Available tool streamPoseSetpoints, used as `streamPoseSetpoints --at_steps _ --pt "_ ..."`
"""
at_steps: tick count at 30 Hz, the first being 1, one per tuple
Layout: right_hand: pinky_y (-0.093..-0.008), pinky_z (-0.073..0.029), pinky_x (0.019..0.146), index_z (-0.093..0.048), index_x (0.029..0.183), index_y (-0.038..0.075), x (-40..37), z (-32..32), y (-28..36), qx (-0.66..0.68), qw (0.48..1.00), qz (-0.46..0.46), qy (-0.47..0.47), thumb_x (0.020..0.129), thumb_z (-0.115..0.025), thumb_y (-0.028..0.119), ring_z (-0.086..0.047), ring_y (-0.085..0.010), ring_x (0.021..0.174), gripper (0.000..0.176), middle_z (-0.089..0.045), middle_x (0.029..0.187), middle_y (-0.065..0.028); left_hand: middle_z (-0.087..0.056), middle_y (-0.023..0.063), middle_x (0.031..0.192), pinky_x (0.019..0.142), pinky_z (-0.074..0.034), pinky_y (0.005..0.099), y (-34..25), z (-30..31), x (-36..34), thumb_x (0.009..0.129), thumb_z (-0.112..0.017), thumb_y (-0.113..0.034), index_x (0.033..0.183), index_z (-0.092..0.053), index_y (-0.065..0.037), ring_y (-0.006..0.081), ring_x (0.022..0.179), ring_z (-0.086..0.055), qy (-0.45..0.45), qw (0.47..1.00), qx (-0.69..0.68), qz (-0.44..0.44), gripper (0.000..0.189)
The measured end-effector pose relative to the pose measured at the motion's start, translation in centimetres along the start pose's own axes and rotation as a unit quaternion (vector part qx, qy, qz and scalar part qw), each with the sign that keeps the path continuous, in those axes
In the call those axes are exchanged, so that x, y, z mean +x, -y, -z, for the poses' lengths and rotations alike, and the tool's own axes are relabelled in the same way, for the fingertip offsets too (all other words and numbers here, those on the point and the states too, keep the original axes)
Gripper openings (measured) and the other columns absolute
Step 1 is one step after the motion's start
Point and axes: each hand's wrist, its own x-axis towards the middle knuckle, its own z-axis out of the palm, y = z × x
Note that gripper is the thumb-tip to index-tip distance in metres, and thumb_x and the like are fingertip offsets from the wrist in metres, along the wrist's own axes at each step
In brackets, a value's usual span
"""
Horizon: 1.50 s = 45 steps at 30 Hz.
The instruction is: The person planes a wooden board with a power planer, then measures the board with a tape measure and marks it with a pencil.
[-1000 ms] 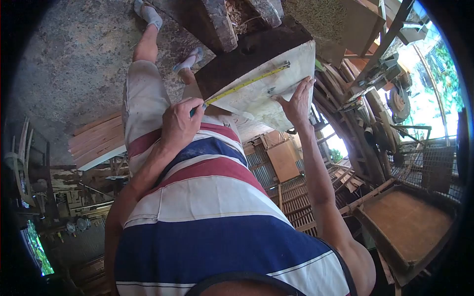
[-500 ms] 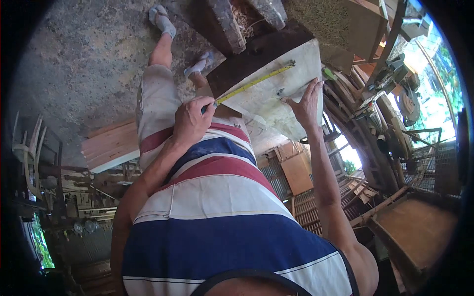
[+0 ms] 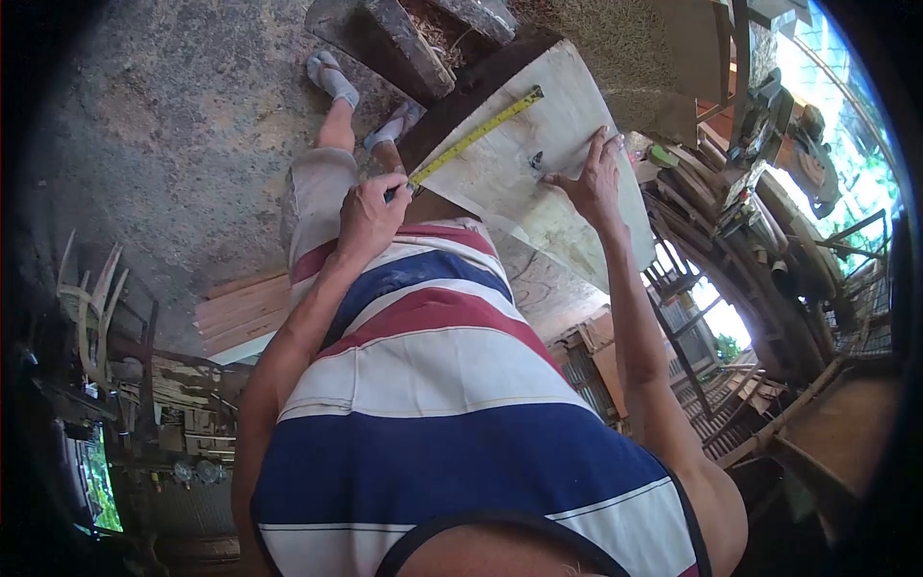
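Just left of upper centre, the left hand [image 3: 372, 216] is curled around a tape measure [image 3: 390, 194], whose yellow blade [image 3: 476, 137] slants up and rightward across a pale panel [image 3: 524, 188] in the upper middle, where the right hand [image 3: 594, 188] lies spread near the panel's right edge, thumb apart.

The pale sheet [image 3: 519, 178] looks matt and blotchy, the yellow tape [image 3: 475, 137] smooth, the floor [image 3: 212, 163] rough.

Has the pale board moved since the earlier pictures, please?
Yes. In this view, the pale board now lies closer to the wooden beam, with less of its dark side showing.
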Motion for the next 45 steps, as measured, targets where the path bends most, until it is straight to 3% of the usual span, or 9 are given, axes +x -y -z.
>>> streamPoseSetpoints --at_steps 8,11,14,17,21,22,25,39,45 --pt "-0.0541 -0.022 0.124 -0.008 0.165 0.0 -0.6 -0.9 -1.1 0.039 0.998 0.02 -0.048 0.066 -0.094 0.051 -0.013 -0.0529 0.156 0.141 -0.009 0.163 -0.0451 -0.072 0.0185 0.079 0.071 -0.053 0.0464 0.3 -1.3 -0.5 0.094 -0.063 -0.027 0.094 -0.074 -0.005 0.0383 0.077 -0.071 -0.053 0.998 0.039 -0.015 0.024" --pt "-0.0538 -0.022 0.124 -0.011 0.166 0.002 -1.0 -1.3 -1.5 0.055 0.995 0.032 -0.073 0.067 -0.094 0.051 -0.014 -0.0521 0.156 0.138 -0.009 0.163 -0.0443 -0.069 0.0135 0.073 0.065 -0.05 0.0382 0.5 -1.9 -0.9 0.096 -0.06 -0.02 0.091 -0.071 0.002 0.022 0.066 -0.066 -0.078 0.995 0.039 -0.048 0.025" --pt "-0.0535 -0.022 0.124 -0.015 0.165 0.003 -0.9 -1.8 -2.1 0.057 0.992 0.051 -0.102 0.067 -0.093 0.052 -0.016 -0.0513 0.156 0.135 -0.01 0.163 -0.0436 -0.068 0.0125 0.071 0.063 -0.049 0.0375 2.0 -2.9 -0.5 0.095 -0.061 -0.021 0.09 -0.072 0.0 0.0204 0.064 -0.066 -0.111 0.99 0.029 -0.085 0.024" --pt "-0.0542 -0.022 0.124 -0.018 0.165 0.003 -1.3 -2.4 -2.5 0.06 0.99 0.054 -0.114 0.067 -0.093 0.053 -0.017 -0.0512 0.156 0.133 -0.012 0.163 -0.0431 -0.074 0.0181 0.083 0.073 -0.055 0.0442 1.4 -3.0 -1.0 0.093 -0.065 -0.025 0.102 -0.078 -0.006 0.0362 0.078 -0.072 -0.131 0.987 0.08 -0.052 0.025" --pt "-0.0563 -0.023 0.123 -0.02 0.164 0.004 -1.4 -2.8 -2.9 0.059 0.989 0.055 -0.126 0.066 -0.093 0.055 -0.019 -0.0517 0.155 0.133 -0.015 0.163 -0.0428 -0.076 0.0178 0.09 0.077 -0.057 0.0444 2.5 -3.6 -0.5 0.091 -0.067 -0.027 0.105 -0.079 -0.008 0.0363 0.085 -0.073 -0.169 0.976 0.122 -0.066 0.027" --pt "-0.0567 -0.024 0.122 -0.02 0.164 0.004 -1.2 -3.0 -3.2 0.057 0.988 0.061 -0.13 0.066 -0.093 0.057 -0.019 -0.0518 0.155 0.133 -0.015 0.163 -0.0428 -0.071 0.0093 0.072 0.063 -0.051 0.0352 2.6 -4.1 -0.3 0.092 -0.062 -0.024 0.088 -0.075 -0.004 0.0187 0.064 -0.067 -0.194 0.975 0.066 -0.084 0.024" --pt "-0.0574 -0.024 0.122 -0.021 0.164 0.005 -0.9 -3.7 -3.8 0.052 0.986 0.069 -0.141 0.064 -0.092 0.061 -0.02 -0.052 0.154 0.135 -0.015 0.163 -0.0425 -0.073 0.0092 0.075 0.066 -0.052 0.0356 0.6 -3.4 -1.6 0.092 -0.063 -0.026 0.089 -0.076 -0.005 0.019 0.067 -0.069 -0.133 0.987 0.081 -0.048 0.025" --pt "-0.055 -0.022 0.123 -0.033 0.162 0.009 -1.6 -5.7 -5.4 0.102 0.966 0.096 -0.219 0.066 -0.088 0.066 -0.018 -0.048 0.156 0.125 -0.016 0.166 -0.0369 -0.074 0.007 0.073 0.064 -0.055 0.0347 2.9 -4.1 0.3 0.091 -0.063 -0.027 0.086 -0.078 -0.009 0.0181 0.064 -0.071 -0.179 0.971 0.136 -0.076 0.024" --pt "-0.0547 -0.025 0.122 -0.036 0.16 0.006 -1.6 -7.7 -5.9 0.128 0.958 0.104 -0.235 0.072 -0.085 0.065 -0.022 -0.0452 0.156 0.116 -0.019 0.167 -0.0342 -0.074 0.0057 0.071 0.063 -0.054 0.0351 2.6 -4.3 0.4 0.091 -0.062 -0.028 0.086 -0.077 -0.009 0.0179 0.063 -0.071 -0.175 0.972 0.132 -0.086 0.025"
